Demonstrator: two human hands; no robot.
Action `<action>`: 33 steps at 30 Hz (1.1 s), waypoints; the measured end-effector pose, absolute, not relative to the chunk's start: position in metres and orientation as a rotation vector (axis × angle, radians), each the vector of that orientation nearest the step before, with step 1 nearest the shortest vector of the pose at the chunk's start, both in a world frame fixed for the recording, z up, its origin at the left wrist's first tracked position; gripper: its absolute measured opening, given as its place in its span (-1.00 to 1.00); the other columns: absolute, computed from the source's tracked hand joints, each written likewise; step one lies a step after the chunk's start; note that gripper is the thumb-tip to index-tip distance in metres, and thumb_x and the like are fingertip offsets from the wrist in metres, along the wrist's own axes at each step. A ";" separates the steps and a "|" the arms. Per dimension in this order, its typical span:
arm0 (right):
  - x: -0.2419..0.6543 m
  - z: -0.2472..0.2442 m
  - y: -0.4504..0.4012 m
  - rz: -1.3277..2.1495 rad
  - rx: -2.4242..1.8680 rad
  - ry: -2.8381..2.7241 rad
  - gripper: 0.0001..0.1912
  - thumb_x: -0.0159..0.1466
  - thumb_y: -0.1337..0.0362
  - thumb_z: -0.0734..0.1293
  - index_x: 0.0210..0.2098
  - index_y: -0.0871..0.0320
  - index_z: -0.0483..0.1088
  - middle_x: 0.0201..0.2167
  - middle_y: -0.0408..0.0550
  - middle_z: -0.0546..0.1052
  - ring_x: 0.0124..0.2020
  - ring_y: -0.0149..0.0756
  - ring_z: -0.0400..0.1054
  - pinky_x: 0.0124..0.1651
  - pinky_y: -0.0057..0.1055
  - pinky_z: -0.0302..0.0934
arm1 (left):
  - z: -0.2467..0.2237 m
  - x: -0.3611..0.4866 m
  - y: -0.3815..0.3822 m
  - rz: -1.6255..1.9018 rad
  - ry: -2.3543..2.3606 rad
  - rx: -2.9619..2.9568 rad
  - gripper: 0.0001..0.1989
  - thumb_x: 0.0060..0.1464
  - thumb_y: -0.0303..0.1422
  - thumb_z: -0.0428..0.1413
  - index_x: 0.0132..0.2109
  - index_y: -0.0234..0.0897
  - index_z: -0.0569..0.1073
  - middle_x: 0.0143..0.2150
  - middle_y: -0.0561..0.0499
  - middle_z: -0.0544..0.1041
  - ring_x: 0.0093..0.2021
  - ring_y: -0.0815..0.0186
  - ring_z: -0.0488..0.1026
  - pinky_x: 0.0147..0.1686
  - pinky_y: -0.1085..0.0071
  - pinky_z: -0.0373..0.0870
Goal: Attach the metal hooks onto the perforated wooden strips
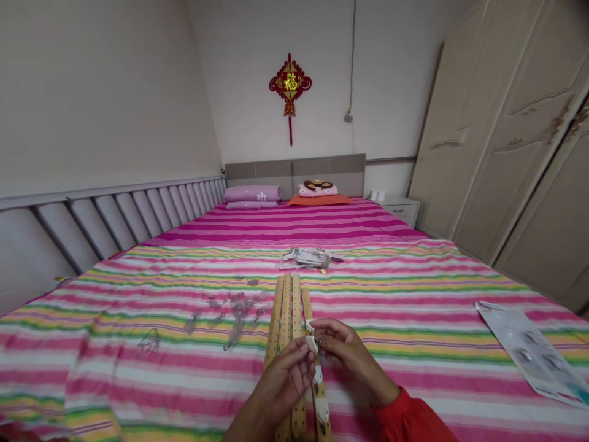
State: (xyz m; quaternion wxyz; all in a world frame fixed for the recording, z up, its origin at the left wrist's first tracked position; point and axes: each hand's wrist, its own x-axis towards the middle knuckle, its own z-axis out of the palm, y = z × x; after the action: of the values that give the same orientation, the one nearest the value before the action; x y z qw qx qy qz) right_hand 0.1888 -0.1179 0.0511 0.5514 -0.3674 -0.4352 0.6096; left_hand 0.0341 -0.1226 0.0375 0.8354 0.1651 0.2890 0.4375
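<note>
Left of the left grip, small clear packets lie spread, seemingly for easy reach. Perforated wooden strips run beneath. The left grip pinches a white hook; the right grip pinches its metal part, probably steadying it.

Head view: from my head, forward and down along the bed
Close: my left hand and right hand
Far: headboard, wall
</note>
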 end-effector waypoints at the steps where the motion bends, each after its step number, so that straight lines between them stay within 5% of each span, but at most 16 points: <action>1: 0.190 0.053 -0.119 1.435 -0.872 -1.044 -0.68 -0.08 0.15 0.53 -0.34 0.13 0.55 -0.54 -0.19 0.50 -0.57 -0.49 0.27 -0.47 -0.52 0.12 | 0.037 0.035 -0.124 0.911 0.610 0.325 -0.89 -0.01 -0.60 0.17 -0.32 -0.36 0.43 -0.49 0.05 0.52 -0.49 0.49 0.49 -0.41 0.58 0.42; 5: 0.192 0.057 -0.126 1.458 -0.876 -1.108 -0.73 -0.05 0.12 0.51 -0.44 0.16 0.52 -0.61 -0.19 0.48 -0.61 -0.49 0.25 -0.49 -0.51 0.11 | 0.041 0.038 -0.129 0.865 0.585 0.227 -0.89 0.01 -0.64 0.12 -0.33 -0.38 0.43 -0.51 0.05 0.50 -0.53 0.50 0.46 -0.45 0.60 0.39; 14: 0.192 0.055 -0.136 1.422 -0.781 -1.051 -0.68 -0.09 0.18 0.54 -0.34 0.13 0.51 -0.46 -0.14 0.54 -0.52 -0.42 0.36 -0.41 -0.46 0.25 | 0.048 0.039 -0.127 0.831 0.589 0.101 -0.93 0.10 -0.59 0.05 -0.25 -0.41 0.39 -0.48 0.01 0.51 -0.57 0.51 0.44 -0.51 0.62 0.37; 21: 0.189 0.053 -0.133 1.339 -0.958 -1.013 -0.64 -0.11 0.03 0.53 -0.52 0.15 0.42 -0.68 -0.18 0.49 -0.64 -0.39 0.35 -0.48 -0.42 0.28 | 0.048 0.046 -0.133 0.930 0.743 0.485 -0.87 -0.08 -0.53 0.24 -0.36 -0.38 0.43 -0.44 -0.03 0.55 -0.45 0.45 0.50 -0.44 0.61 0.39; 33: 0.178 0.043 -0.134 1.175 -0.999 -1.078 -0.61 -0.11 -0.03 0.51 -0.56 0.15 0.41 -0.63 -0.13 0.50 -0.58 -0.33 0.39 -0.46 -0.39 0.29 | 0.040 0.046 -0.119 1.092 1.035 0.844 -0.63 -0.35 -0.17 0.36 -0.45 -0.33 0.46 -0.53 0.05 0.52 -0.48 0.42 0.45 -0.45 0.55 0.28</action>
State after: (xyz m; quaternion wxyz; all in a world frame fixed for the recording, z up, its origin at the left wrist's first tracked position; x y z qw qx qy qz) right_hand 0.1782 -0.1343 0.0426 0.5892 -0.4288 -0.4628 0.5048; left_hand 0.0457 -0.1192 0.0398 0.6505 0.3718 0.4555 0.4808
